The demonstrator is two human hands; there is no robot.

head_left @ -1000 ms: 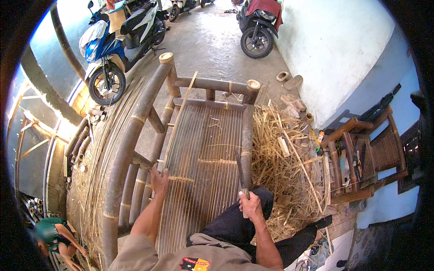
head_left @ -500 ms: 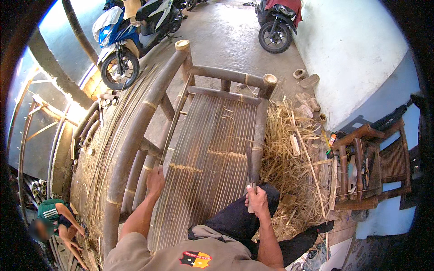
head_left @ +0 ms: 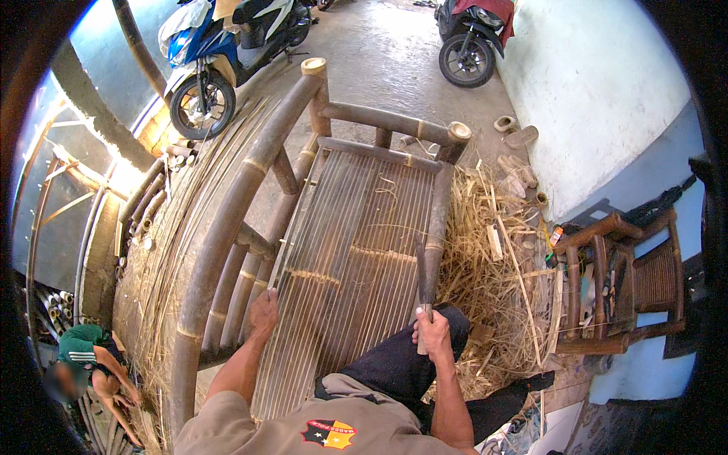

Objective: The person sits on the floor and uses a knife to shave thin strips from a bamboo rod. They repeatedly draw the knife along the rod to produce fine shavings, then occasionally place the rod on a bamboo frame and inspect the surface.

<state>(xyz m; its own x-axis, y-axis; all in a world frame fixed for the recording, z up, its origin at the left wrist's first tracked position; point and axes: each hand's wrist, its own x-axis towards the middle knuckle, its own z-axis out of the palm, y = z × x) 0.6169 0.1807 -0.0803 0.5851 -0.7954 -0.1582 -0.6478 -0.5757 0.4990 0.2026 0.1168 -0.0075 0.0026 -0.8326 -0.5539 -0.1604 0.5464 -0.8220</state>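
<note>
A bamboo bench (head_left: 254,163) with a thick pole frame stands in front of me, its seat (head_left: 334,220) made of long narrow bamboo slats. My left hand (head_left: 263,312) is closed at the seat's left edge, around the outermost bamboo slat (head_left: 277,267); its fingertips are partly hidden. In my right hand (head_left: 432,332) is a long-bladed knife (head_left: 422,277), gripped by its handle, blade pointing away from me over the right side of the seat. A loose thin strip (head_left: 387,187) curls on the slats. My dark-trousered leg lies across the seat's near right part.
Bamboo shavings (head_left: 485,258) heap along the bench's right side. A small bamboo chair (head_left: 607,280) holding tools stands far right. Long strips (head_left: 189,205) lie on the left floor. Another person (head_left: 95,364) crouches at lower left. Motorbikes (head_left: 201,76) stand at the back.
My left hand has shifted slightly down, and the outermost slat on the left now lies close against the others, where a gap showed before. The knife stays nearly still. The crouching person leans lower.
</note>
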